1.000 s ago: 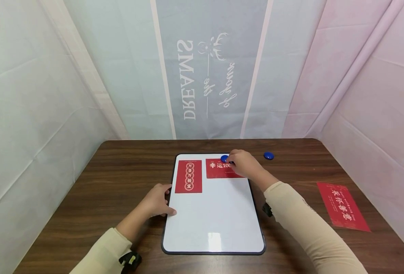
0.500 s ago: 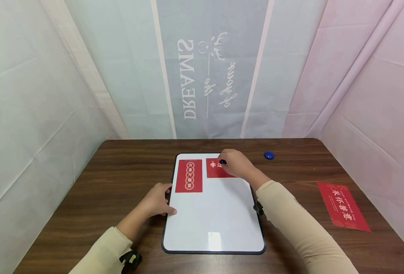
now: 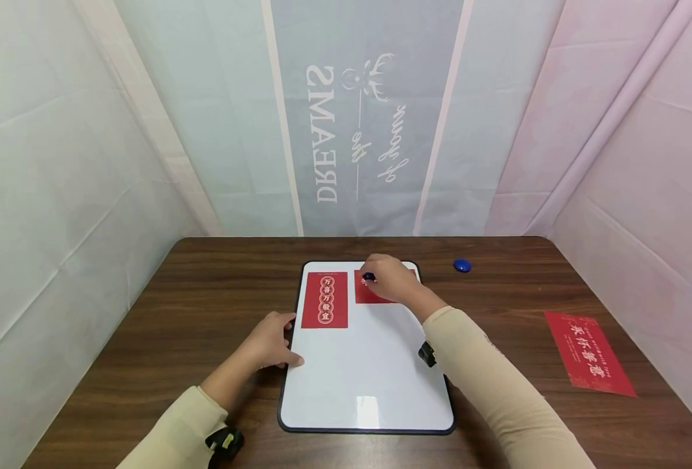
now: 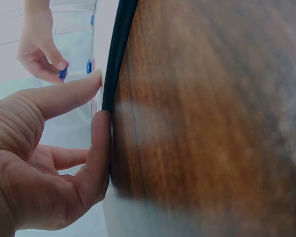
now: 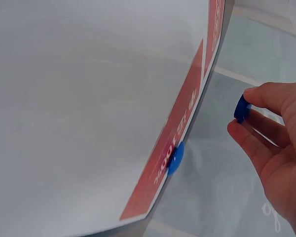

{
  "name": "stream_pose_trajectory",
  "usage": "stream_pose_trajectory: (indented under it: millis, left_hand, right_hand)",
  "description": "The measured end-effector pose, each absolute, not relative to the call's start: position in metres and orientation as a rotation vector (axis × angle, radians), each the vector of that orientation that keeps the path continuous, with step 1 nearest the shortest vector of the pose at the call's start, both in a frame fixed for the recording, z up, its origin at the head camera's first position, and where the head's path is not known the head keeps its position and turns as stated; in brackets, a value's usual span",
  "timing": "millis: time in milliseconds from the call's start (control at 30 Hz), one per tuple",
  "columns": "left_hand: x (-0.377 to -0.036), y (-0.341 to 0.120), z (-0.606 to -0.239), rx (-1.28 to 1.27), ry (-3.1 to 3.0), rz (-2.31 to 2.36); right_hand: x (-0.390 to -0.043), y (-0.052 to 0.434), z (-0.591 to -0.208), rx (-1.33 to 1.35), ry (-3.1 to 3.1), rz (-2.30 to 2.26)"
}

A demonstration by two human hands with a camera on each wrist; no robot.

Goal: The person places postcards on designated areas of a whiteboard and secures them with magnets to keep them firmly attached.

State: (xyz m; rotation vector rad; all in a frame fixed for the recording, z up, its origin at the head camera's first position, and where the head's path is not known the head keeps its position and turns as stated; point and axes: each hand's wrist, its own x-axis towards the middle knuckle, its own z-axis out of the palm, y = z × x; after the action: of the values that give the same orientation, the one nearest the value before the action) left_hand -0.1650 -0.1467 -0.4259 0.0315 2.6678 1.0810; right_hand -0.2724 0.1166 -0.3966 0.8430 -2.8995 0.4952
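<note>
a round blue magnet (image 3: 369, 276) is pinched by the right hand (image 3: 388, 279) over the red paper card (image 3: 371, 294); the black-framed whiteboard (image 3: 363, 371) is steadied by the left hand (image 3: 270, 344), fingers straight.

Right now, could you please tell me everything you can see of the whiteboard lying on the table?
The whiteboard is a glossy white rectangle with rounded corners and a thin black rim, lying flat on the brown wooden table. Two red cards printed with gold characters lie along its far edge, and a blue magnet sits on one of them. The left hand rests against its left rim, thumb on the white surface. The right hand pinches a second blue magnet above the far card.
</note>
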Motion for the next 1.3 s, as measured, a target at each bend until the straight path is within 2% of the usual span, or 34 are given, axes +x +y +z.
stream_pose_trajectory:
  millis: [567, 1300]
  left_hand:
    - [-0.166, -0.148, -0.431, 0.032, 2.674, 1.084]
    - [-0.168, -0.147, -0.429, 0.033, 2.662, 1.088]
  right_hand:
    - [-0.289, 0.088, -0.409, 0.9, -2.854, 0.583]
    - [-0.316, 0.058, -0.418, 0.758, -3.019, 0.598]
